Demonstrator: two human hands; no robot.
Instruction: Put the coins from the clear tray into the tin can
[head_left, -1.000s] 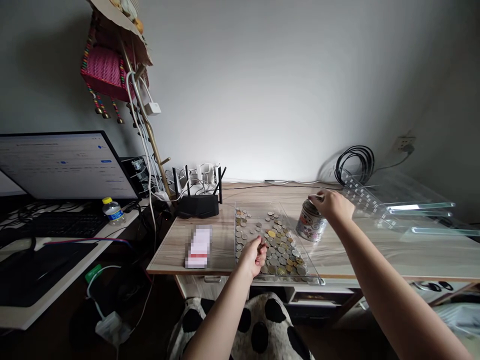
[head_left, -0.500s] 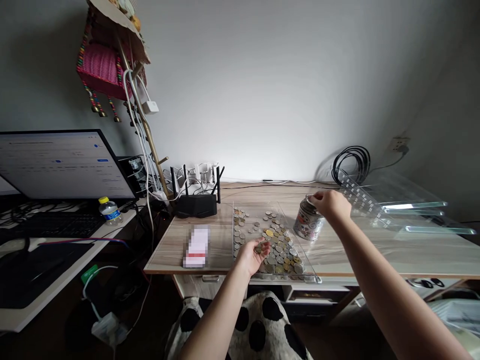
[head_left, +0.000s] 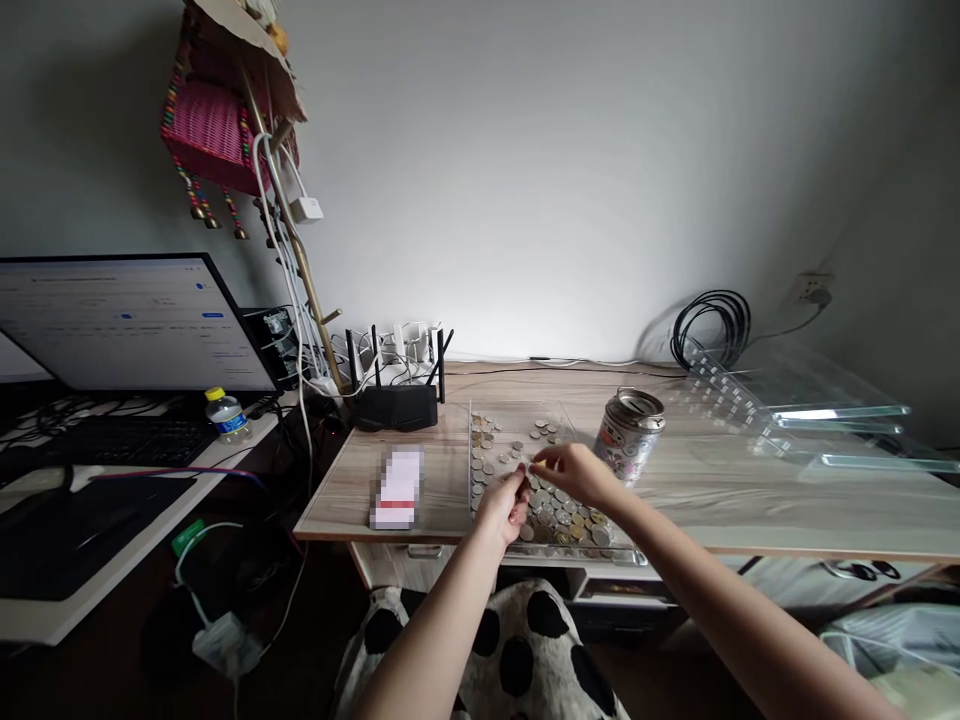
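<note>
Round silver- and gold-coloured metal coins (head_left: 559, 515) lie spread in a shallow clear plastic tray (head_left: 516, 420) on the pale wood-grain worktop (head_left: 701, 500), its raised edges probably there to contain them. The left hand (head_left: 502, 508) is curled above them, the right hand (head_left: 579, 474) bent-fingered near its fingertips; whether either pinches a coin cannot be told. A silver patterned metal can (head_left: 628, 438) stands upright just beside the tray, likely for easy reach.

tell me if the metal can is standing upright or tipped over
Upright: the metal can stands on the desk, its round top facing up and its printed side running down below it.
</note>
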